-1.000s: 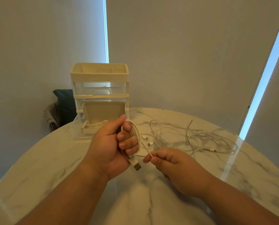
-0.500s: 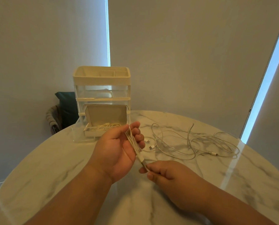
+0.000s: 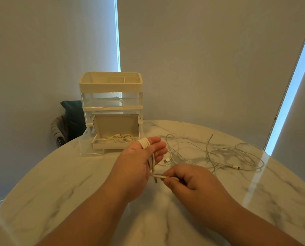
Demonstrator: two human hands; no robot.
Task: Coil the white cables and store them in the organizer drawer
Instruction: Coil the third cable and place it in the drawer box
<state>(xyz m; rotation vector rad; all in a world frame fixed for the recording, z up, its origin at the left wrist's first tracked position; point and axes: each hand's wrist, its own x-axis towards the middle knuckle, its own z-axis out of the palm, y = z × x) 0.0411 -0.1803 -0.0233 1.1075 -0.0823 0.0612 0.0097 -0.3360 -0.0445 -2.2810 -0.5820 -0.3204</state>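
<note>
A white cable coil (image 3: pixel 144 143) is looped several times round the straight fingers of my left hand (image 3: pixel 139 160), which is held palm-up over the table. My right hand (image 3: pixel 185 180) pinches the free end of that cable (image 3: pixel 163 177) just below the left palm, with the USB plug hanging beside it. The organizer (image 3: pixel 110 96) stands at the back left; its bottom drawer (image 3: pixel 112 144) is pulled out and holds a coiled white cable. More loose white cables (image 3: pixel 224 155) lie tangled on the marble table (image 3: pixel 77 183) to the right.
A chair with a dark cushion (image 3: pixel 71 118) stands behind the table at the left. The round table's edge curves close behind the organizer. Blinds cover the windows behind.
My left fingers have straightened out, with the cable loops now wrapped round them. My right hand has drawn the cable's end downward and to the right.
</note>
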